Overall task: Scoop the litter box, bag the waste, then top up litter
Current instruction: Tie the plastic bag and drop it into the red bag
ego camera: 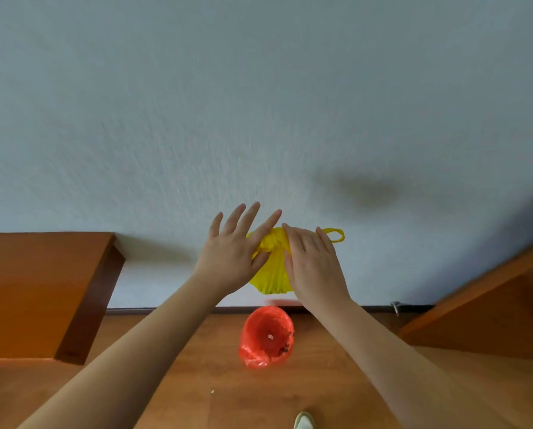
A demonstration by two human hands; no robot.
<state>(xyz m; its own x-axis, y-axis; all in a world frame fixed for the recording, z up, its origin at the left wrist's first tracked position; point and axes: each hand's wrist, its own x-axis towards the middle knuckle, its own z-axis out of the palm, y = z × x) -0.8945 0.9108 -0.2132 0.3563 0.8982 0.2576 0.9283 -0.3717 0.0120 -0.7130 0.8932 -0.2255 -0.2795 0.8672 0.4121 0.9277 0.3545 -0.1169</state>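
Yellow bag [270,275] knotted, partly hidden behind hands [313,264].

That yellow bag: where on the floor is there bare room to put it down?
Bare wood floor lies open left of the red-lined bin, up to the wooden cabinet, and right of it toward the wooden furniture. Near the shoe it is tighter.
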